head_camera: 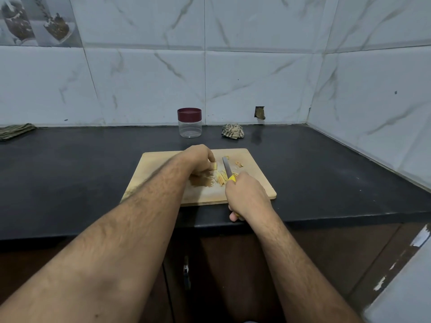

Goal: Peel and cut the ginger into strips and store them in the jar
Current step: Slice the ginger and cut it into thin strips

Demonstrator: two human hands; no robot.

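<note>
No readable brand, label or writing anywhere in view.

Centre of frame: wooden cutting board [254, 183] lying flat on a black countertop [70, 183]. Left hand [199, 160] at the upper middle of the board, fingers curled down and pinching a small pale block of ginger [213, 166] against the wood. Right hand [247, 197] at the board's lower right edge, fingers wrapped around the yellow handle of a knife [227, 170], steel blade angled toward the upper left and resting just to the right of the ginger block, apart from it by a thin gap. Small heap of cut ginger strips [221, 179] on the board between the two hands, just below the blade. Brownish patch of peel scrapings [201, 181] under the left wrist. A few ginger bits [239, 164] right of the blade, near the board's upper right.

Behind the board, toward the wall: clear plastic jar [189, 123] with a maroon lid screwed on, standing upright, well apart from the hands. Crumpled striped cloth [233, 131] to the jar's right. Folded green cloth [15, 131] at the far left edge. Marble-patterned wall tiles [256, 78] across the upper frame. Dark cabinet doors [233, 276] below the counter, between the forearms.
</note>
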